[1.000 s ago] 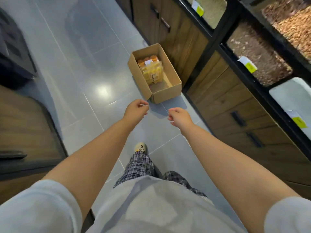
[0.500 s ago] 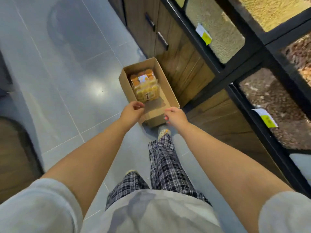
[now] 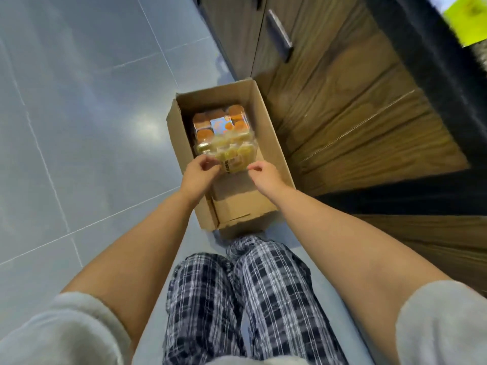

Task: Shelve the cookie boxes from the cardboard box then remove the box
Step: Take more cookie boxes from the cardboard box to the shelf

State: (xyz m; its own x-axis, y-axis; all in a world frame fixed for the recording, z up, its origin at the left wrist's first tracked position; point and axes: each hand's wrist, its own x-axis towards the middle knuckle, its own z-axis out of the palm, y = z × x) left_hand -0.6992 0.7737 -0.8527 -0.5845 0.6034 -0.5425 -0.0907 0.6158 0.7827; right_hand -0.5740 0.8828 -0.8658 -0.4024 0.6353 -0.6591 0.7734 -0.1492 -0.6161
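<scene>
A grey tiled floor (image 3: 79,101) carries an open cardboard box (image 3: 178,143), which stands just beside the wooden cabinet (image 3: 342,114). Plaid trouser legs (image 3: 237,299) are at the box's near end. Two clear cookie boxes lie in its far half: an orange-topped pack (image 3: 218,122) against the far wall and a yellow pack (image 3: 234,151) overlapping its near edge. The left hand (image 3: 200,172), fingers curled, meets the yellow pack's near left corner. The right hand (image 3: 266,175), fingers also curled, is at its near right corner. Blur hides whether either hand grips it.
</scene>
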